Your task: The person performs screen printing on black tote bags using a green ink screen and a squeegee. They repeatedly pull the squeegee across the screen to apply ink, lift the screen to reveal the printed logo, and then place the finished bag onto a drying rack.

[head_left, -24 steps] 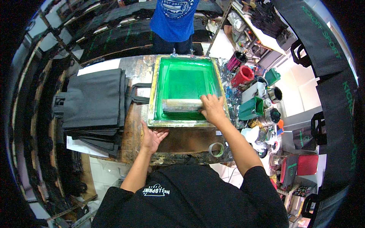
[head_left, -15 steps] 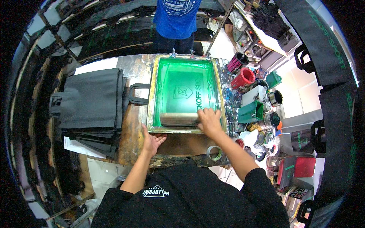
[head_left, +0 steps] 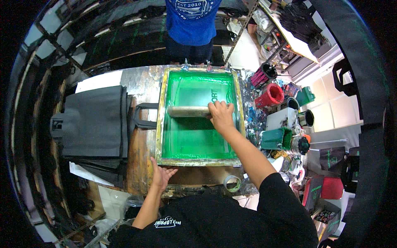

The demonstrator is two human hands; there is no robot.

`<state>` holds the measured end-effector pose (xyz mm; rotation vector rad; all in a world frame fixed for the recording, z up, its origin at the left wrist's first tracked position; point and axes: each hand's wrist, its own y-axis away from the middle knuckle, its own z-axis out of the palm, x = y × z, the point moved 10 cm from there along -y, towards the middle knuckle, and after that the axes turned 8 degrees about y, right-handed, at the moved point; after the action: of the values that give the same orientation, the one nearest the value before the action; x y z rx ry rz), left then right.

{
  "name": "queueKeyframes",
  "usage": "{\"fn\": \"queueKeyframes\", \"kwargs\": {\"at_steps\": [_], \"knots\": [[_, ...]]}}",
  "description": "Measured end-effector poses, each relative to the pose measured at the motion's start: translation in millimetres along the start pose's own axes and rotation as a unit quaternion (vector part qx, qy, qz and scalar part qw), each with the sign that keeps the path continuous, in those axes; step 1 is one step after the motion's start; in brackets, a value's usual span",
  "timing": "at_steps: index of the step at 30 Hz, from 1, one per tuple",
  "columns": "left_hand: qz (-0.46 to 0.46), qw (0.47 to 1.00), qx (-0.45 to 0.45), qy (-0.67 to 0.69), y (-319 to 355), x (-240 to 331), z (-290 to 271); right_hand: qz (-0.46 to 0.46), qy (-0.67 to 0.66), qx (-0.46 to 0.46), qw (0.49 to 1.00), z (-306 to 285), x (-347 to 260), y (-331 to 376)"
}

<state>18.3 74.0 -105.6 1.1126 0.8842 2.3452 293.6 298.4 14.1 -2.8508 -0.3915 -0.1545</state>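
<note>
A screen-printing frame [head_left: 160, 136] with yellowish, stained edges lies on the worktable. Green ink [head_left: 194, 144] coats its mesh, and part of a dark printed design shows beyond the squeegee. My right hand [head_left: 222, 116] is closed around the right end of the wooden squeegee [head_left: 188, 111], which lies crosswise near the frame's middle. By the near left corner of the frame, my left hand [head_left: 162, 175] is open, palm up and fingers spread; I cannot tell if it touches the frame. A dark bag handle [head_left: 142, 124] sticks out from under the frame's left side.
Dark fabric bags [head_left: 95, 124] are stacked at the left. A tape roll [head_left: 232, 183] lies at the near edge. Along the right stand a red tin [head_left: 271, 96], a green container [head_left: 275, 138] and several other pots. Across the table is a person in a blue shirt [head_left: 192, 20].
My right hand has pushed the squeegee from the frame's near end to its middle, leaving deeper green behind it. My left hand stays by the near left corner. The view has shifted slightly.
</note>
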Motion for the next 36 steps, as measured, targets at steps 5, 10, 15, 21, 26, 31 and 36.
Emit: {"fn": "queueKeyframes", "kwargs": {"at_steps": [5, 10, 15, 21, 26, 31, 36], "knots": [[-0.015, 0.999, 0.031, 0.006, 4, -1, 4, -0.009, 0.012, 0.022, 1.0, 37, 24, -68], [-0.024, 0.999, 0.042, 0.001, -3, -9, -6, -0.019, 0.025, 0.024, 0.999, 58, 45, -126], [-0.056, 0.993, 0.103, -0.027, -27, -23, -35, -0.032, 0.009, -0.042, 0.999, 76, 67, -167], [-0.225, 0.909, -0.011, -0.349, -27, 18, -41, -0.03, 0.01, 0.004, 0.999, 51, 65, -166], [0.295, 0.771, 0.003, -0.564, -59, 177, 126, -0.012, 0.027, 0.007, 1.0, 72, 56, -146], [0.619, 0.476, -0.035, -0.623, -117, 235, 276, -0.009, 0.043, 0.106, 0.993, 66, 46, -129], [0.492, 0.488, -0.004, -0.72, -229, 218, 281, -0.028, 0.036, 0.117, 0.992, 65, 47, -128]]}}
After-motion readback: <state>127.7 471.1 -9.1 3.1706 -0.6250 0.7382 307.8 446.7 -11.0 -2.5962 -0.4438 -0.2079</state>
